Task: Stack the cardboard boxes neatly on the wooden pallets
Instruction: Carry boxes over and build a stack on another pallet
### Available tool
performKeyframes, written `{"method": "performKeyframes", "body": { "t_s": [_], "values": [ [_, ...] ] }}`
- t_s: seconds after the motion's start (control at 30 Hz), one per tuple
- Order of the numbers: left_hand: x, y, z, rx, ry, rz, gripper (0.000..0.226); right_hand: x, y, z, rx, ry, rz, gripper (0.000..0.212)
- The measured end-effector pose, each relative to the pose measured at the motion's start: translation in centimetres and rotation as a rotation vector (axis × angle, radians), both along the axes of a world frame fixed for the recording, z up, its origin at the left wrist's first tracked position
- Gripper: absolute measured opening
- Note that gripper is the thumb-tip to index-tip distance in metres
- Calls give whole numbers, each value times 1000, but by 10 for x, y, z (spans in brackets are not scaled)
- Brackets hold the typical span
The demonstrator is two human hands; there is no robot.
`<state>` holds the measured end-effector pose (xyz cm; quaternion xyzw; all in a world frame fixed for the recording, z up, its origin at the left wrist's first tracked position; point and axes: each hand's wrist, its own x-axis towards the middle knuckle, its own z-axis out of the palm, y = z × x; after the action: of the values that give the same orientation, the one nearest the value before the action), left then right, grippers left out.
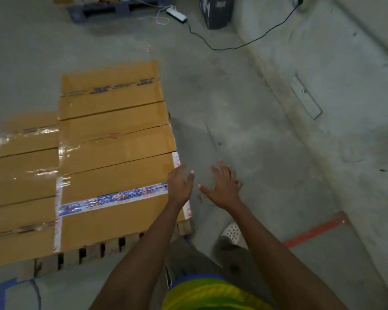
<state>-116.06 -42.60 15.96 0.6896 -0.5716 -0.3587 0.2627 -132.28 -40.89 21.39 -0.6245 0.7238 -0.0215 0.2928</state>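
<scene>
Your left hand (180,186) and right hand (224,190) are spread, holding nothing. Bump the taped box (121,220) at centre frame and it could overhang the pallet (111,245).

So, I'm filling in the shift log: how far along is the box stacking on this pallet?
Done: taped cardboard boxes lie side by side, covering the wooden pallet. In hand: nothing; the left hand and right hand are both open and empty by the nearest box's right edge. Left: no box waiting nearby is in view, so what remains cannot be judged.
</scene>
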Motion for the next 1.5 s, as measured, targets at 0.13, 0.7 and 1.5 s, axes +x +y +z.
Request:
{"method": "performKeyframes", "body": {
  "t_s": [0.13, 0.7, 1.5],
  "values": [
    [-57, -27, 16, 49, 53, 63, 53, -44, -49, 12, 16, 4, 78, 80],
    [-12, -275, -14, 279, -4, 583, 57, 33, -353, -28, 217, -45, 560, 66],
    [-1, -506, -76, 600, 360, 1412, 85, 252, -606, -93, 154, 345, 1962, 67]
  ]
}}
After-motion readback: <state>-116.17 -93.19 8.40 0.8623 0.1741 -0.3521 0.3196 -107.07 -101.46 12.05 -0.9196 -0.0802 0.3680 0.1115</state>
